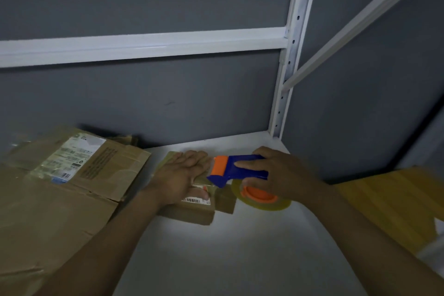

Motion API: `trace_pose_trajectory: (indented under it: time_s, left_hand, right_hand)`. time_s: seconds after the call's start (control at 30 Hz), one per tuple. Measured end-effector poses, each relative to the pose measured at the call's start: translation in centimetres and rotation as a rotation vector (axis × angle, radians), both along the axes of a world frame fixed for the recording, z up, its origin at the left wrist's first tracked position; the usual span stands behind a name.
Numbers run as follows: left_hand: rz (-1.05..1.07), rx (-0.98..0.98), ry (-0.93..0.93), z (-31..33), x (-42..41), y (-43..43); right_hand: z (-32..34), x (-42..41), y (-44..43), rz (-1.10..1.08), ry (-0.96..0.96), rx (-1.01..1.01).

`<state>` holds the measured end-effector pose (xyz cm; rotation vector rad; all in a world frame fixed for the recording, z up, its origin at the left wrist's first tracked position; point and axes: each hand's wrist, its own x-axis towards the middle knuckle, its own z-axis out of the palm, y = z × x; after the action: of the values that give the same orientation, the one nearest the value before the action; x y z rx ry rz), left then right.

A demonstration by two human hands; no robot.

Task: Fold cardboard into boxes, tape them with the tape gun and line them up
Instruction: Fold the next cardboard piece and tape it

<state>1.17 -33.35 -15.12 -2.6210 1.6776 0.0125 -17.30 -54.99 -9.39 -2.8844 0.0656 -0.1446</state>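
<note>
Your white shelf carries one pile of flattened cardboard on the left. It has at least two sheets, and the upper one bears a shipping label. One wooden board lies at the right. One small cardboard box sits mid-shelf near the back. Your left hand presses flat on its top, fingers straight. Your right hand grips the one tape gun, with its orange nose at the box's top and its one tape roll beneath.

Reaches forward with both bare forearms. Presses left grip flat, palm down, fingers straight and together. Curls right grip round tape gun, one finger laid along its side.
</note>
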Motion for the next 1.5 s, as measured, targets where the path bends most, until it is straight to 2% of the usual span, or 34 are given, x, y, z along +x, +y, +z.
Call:
trace_pose_trajectory:
  time_s: [0.13,0.3,0.53,0.77,0.9,1.0,1.17,1.23,1.27,1.33,1.43,1.5]
  left_hand:
    - [-0.030,-0.003,-0.023,-0.4,0.9,-0.2]
    - [-0.053,-0.031,-0.008,-0.5,1.1,0.1]
    - [-0.053,-0.067,0.015,-0.5,0.6,0.1]
    - [0.011,-0.075,-0.030,-0.7,-0.2,-0.3]
    - [0.095,-0.102,-0.005,-0.5,-1.0,-0.2]
    - [0.168,-0.144,0.032,-0.4,-1.7,-0.1]
    - [0.281,-0.251,0.112,1.1,-4.3,-1.2]
    - [0.305,-0.255,0.123,1.1,-4.9,-1.9]
    - [0.307,-0.219,0.110,1.0,-4.9,-2.1]
    - [0.287,-0.137,0.065,0.7,-4.4,-2.0]
    - [0.256,-0.083,0.059,1.0,-3.4,-1.3]
    - [0.264,-0.028,0.054,1.3,-3.2,-1.1]
  right_hand:
    - [-1.0,-2.4,-0.9,-0.055,0.030,-0.048]
    - [-1.7,-4.5,-1.2,-0.099,-0.017,0.008]
    - [-4.2,-3.0,1.3,-0.117,-0.080,-0.135]
    - [-3.9,-1.4,2.0,-0.226,0.048,-0.013]
    - [-3.2,0.5,2.3,-0.255,0.073,-0.014]
    - [-2.7,0.4,0.6,-0.263,0.096,0.200]
    - [-4.5,-0.7,-3.7,-0.492,-0.087,0.942]
    - [-4.9,-0.3,-4.4,-0.582,-0.063,1.065]
    - [-5.2,0.0,-4.8,-0.608,-0.022,1.043]
    - [-5.7,0.7,-5.7,-0.603,0.070,0.852]
    - [-6.3,1.2,-6.6,-0.575,0.275,0.442]
    - [-6.2,1.5,-6.2,-0.585,0.366,0.051]
